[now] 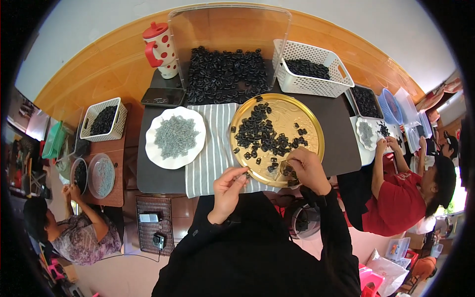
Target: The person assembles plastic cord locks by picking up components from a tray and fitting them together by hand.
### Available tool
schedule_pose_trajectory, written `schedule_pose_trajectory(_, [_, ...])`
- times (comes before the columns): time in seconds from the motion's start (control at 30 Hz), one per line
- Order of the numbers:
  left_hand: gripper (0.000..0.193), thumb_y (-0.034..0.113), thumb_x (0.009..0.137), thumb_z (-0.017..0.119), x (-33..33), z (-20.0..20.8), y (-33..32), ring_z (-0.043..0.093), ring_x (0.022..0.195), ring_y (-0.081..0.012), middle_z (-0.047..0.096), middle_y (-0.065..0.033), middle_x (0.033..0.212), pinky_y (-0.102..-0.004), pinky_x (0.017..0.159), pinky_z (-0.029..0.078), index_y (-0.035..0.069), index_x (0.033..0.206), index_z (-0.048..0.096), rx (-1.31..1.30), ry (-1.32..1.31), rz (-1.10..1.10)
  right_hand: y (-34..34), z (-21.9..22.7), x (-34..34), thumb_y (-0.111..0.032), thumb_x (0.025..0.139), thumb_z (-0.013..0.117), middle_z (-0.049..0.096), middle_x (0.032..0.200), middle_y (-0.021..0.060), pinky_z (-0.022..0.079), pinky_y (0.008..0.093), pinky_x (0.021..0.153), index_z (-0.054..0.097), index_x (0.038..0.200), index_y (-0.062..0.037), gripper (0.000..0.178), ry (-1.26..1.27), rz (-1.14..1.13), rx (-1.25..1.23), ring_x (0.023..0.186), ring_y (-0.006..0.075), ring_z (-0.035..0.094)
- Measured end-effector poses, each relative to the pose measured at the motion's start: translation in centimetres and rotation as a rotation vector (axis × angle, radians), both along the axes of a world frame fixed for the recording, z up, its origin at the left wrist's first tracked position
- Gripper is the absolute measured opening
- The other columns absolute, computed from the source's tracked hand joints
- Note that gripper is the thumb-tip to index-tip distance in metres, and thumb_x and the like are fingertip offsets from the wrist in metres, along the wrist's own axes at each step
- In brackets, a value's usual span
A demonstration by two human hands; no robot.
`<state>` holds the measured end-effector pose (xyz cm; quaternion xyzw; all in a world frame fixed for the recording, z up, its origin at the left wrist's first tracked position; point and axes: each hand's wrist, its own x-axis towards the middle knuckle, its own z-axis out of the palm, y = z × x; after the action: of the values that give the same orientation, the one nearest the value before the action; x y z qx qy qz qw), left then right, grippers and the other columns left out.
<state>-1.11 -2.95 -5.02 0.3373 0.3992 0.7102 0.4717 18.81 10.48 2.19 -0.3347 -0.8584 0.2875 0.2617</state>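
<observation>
A round gold tray (pixel 316 121) lies in front of me with many small black plastic pieces (pixel 262 128) scattered on it. At its near left rim, my left hand (pixel 228 192) pinches a small dark piece between thumb and finger. Over the tray's near right side my right hand (pixel 308 168) is closed, its fingertips down among the black pieces; what they hold, if anything, is hidden. To the left, a white scalloped plate (pixel 154 157) bears a heap of thin grey screw-like pieces (pixel 176 137). A grey-and-white striped cloth (pixel 210 168) lies partly under the tray.
Behind the tray stands a clear bin (pixel 225 29) of black pieces, beside a white basket (pixel 316 86). A red-dotted tumbler (pixel 161 52) and a dark phone (pixel 163 97) stand at the back left. Co-workers sit at side tables, one in a red shirt (pixel 401 203), another in a patterned top (pixel 86 237).
</observation>
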Motion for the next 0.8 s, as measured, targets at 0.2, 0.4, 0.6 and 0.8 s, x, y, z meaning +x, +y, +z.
schedule_pose_trajectory(0.2, [0.021, -0.002, 0.091, 0.055, 0.1, 0.5, 0.1, 0.056, 0.078, -0.0091, 0.056, -0.0051, 0.093, -0.0218, 0.071, 0.045, -0.005, 0.110, 0.062, -0.016, 0.029, -0.006, -0.3, -1.7, 1.9, -0.003, 0.080, 0.059, 0.062, 0.076, 0.0156, 0.047, 0.0368, 0.064, 0.064, 0.083, 0.0004, 0.007, -0.027, -0.129, -0.082, 0.070, 0.0306, 0.060])
schedule_pose_trajectory(0.4, [0.022, -0.003, 0.090, 0.055, 0.2, 0.5, 0.0, 0.056, 0.078, -0.0092, 0.058, -0.0053, 0.095, -0.0216, 0.071, 0.046, -0.004, 0.110, 0.062, -0.047, 0.030, 0.002, -0.9, -1.4, 1.8, 0.001, 0.085, 0.059, 0.066, 0.082, 0.0042, 0.046, 0.0226, 0.062, 0.067, 0.095, 0.0014, 0.013, 0.358, -0.170, -0.696, 0.069, 0.0076, 0.057])
schedule_pose_trajectory(0.6, [0.022, -0.004, 0.089, 0.055, 0.2, 0.8, 0.1, 0.057, 0.076, -0.0104, 0.060, -0.0059, 0.092, -0.0222, 0.068, 0.045, -0.004, 0.109, 0.063, -0.080, -0.037, 0.006, -1.8, -1.3, 1.2, 0.001, 0.085, 0.059, 0.061, 0.079, 0.0022, 0.043, 0.0196, 0.061, 0.064, 0.105, 0.0028, 0.020, 0.715, -0.013, -0.936, 0.067, 0.0060, 0.053])
schedule_pose_trajectory(0.8, [0.021, -0.004, 0.088, 0.055, 0.2, 1.9, 0.4, 0.057, 0.074, -0.0109, 0.060, -0.0064, 0.091, -0.0223, 0.067, 0.044, -0.004, 0.108, 0.064, -0.124, -0.059, 0.009, -2.0, -2.0, 0.6, -0.002, 0.087, 0.059, 0.059, 0.077, 0.0008, 0.041, 0.0185, 0.058, 0.063, 0.105, 0.0012, 0.018, 0.711, 0.023, -0.943, 0.064, 0.0053, 0.049])
